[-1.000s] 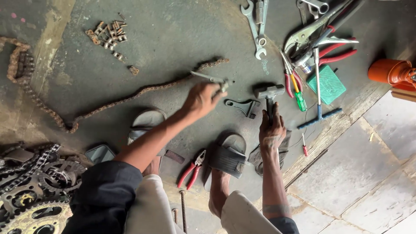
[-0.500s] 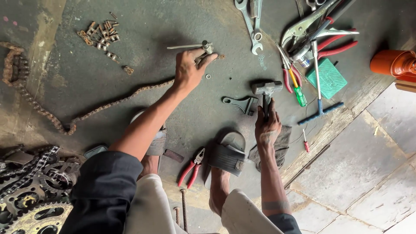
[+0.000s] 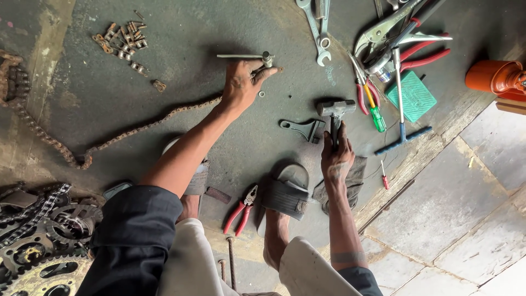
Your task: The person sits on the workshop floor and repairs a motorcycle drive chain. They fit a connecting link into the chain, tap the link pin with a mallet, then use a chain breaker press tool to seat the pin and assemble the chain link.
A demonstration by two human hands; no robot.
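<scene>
**Two hands, one rusty chain and a hammer**

Two hands are at work on the dark floor [image 3: 164,82]. The left hand [image 3: 241,82] reaches far forward, its grip pressed together around a small chain tool with a thin metal bar [image 3: 244,56], right at the end of the long rusty chain [image 3: 137,129] that trails back across the floor toward the person's sandalled foot. The right hand [image 3: 335,159] is wrapped tight around the handle of a hammer [image 3: 336,108], whose head lies flat on the floor just beside a dark metal bracket [image 3: 300,129].

The chain looks heavy for its width, limp along its length yet stiff sideways, gritty with rust rather than slick; I judge it best held near the link being worked, so the slack does not drag. The hammer seems head-heavy and solid, and low on the handle, where the hand sits, suits it.

Red-handled pliers [image 3: 239,211] lie near the knees; wrenches [image 3: 318,27] and more pliers are scattered beyond.
</scene>
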